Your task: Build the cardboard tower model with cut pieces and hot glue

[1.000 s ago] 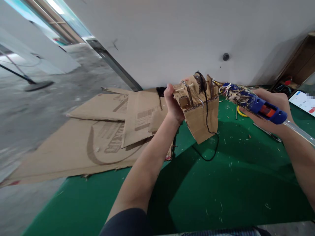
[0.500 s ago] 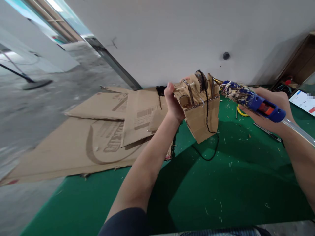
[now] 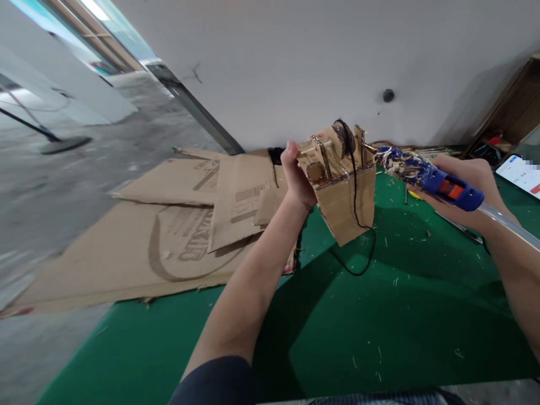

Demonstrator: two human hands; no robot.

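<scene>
My left hand (image 3: 297,183) grips a cardboard model (image 3: 348,208) from its left side, holding it tilted above the table. On top of the model, a spool wound with black string (image 3: 346,138) sits on a pale stick between cardboard uprights. The string hangs down the front and loops below. In my right hand (image 3: 468,174) is a blue hot glue gun (image 3: 434,179), caked with dried glue and strands. A clear glue stick (image 3: 508,225) sticks out of its back end. The metal nozzle is at the right upright of the model; whether it touches is unclear.
Cut cardboard sheets (image 3: 181,236) are stacked on the left of the green table (image 3: 337,337). At right lie a pen-like tool (image 3: 459,226), a phone (image 3: 521,175), and a yellow ring (image 3: 415,194) partly behind my right hand. A wooden box (image 3: 510,107) stands beyond, beside the wall.
The glue gun has shifted slightly down and left, its nozzle lower along the model's right upright. My left hand and the model have hardly moved.
</scene>
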